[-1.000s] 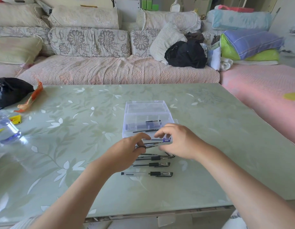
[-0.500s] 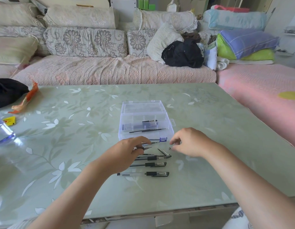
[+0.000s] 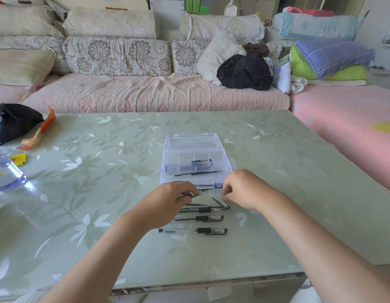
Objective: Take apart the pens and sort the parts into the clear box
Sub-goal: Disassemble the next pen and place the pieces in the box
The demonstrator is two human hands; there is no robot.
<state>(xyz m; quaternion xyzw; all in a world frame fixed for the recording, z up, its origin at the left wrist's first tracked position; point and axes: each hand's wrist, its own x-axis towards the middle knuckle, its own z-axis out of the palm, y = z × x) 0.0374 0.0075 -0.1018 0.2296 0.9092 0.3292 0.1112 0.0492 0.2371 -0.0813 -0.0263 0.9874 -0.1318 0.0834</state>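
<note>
1. While both forearms reach in from 6 o'clock over the table (image 3: 277, 176), the left hand (image 3: 170, 204) lies palm down with its knuckles up.
2. Its fingers are curled. Thumb and forefinger pinch a pen (image 3: 193, 195) by the dark grip, and the tip pokes out toward 3 o'clock.
3. At 3 o'clock of it, and apart from it, the right hand (image 3: 244, 189) is held with its back up and its fingers (image 3: 228, 193) curled in toward 9 o'clock. Whether they have hold of anything I cannot tell.
4. A loose cap (image 3: 222, 203) lies tilted on the table just beside those fingers, at their 6 o'clock.
5. Three more pens lie in a row at 6 o'clock of the pinched one, each running from 9 to 3 with its cap at 3: far pen (image 3: 202, 209), middle pen (image 3: 199, 218), near pen (image 3: 193, 231). The left hand covers the far one's 9 o'clock end.
6. The box (image 3: 178, 157) stands at 12 o'clock of both hands, with its lid (image 3: 194, 142) folded back toward 12.
7. Inside it lie a thin refill (image 3: 198, 173), some dark barrels (image 3: 189, 166) and a small black piece (image 3: 201, 160).
8. A blue-ended part (image 3: 218, 185) lies along the box's 6 o'clock wall, between the two hands' fingertips.
9. A black bag (image 3: 12, 121) and an orange wrapper (image 3: 38, 132) sit at the table's 10 o'clock, and a bottle (image 3: 6, 173) at 9.
</note>
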